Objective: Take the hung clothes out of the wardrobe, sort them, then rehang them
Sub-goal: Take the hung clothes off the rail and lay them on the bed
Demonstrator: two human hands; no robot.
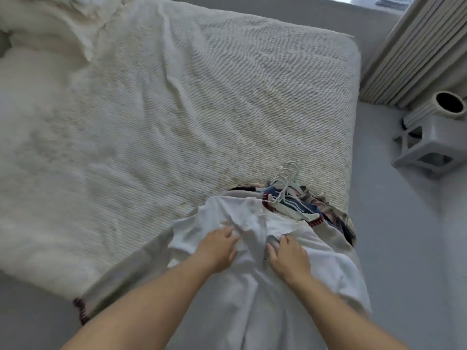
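We see the white shirt (255, 218) lying on top of a pile of clothes (326, 210) at the near right corner of the bed (177, 102), its lower part hanging off the mattress edge toward us and running out of the bottom of the frame. Our left hand (218, 248) lies on the shirt's left shoulder area with fingers fairly straight, pressing into bunched cloth; we cannot tell whether any fabric is pinched beneath them. Our right hand (288, 258) sits just beside it, fingers curled at the collar opening, seemingly gripping the fabric or the hanger inside it, though the fingertips are tucked under the cloth. Most of the pile is hidden under the shirt: only strips of blue, plaid and a cream garment (328, 231) with dark red stitched trim show. A cluster of white hangers (285, 188) sticks out from the pile's far end, hooks bunched together and resting on the cream ribbed bedspread. A crumpled white duvet (43, 34) lies at the far left, blurred. Right of the bed, on the grey floor (394, 248), stands a pale grey stand (429, 147) holding a ribbed vase (444, 104) whose dark mouth hides any contents. Pleated curtains (417, 46) hang beyond it. No writing is readable.
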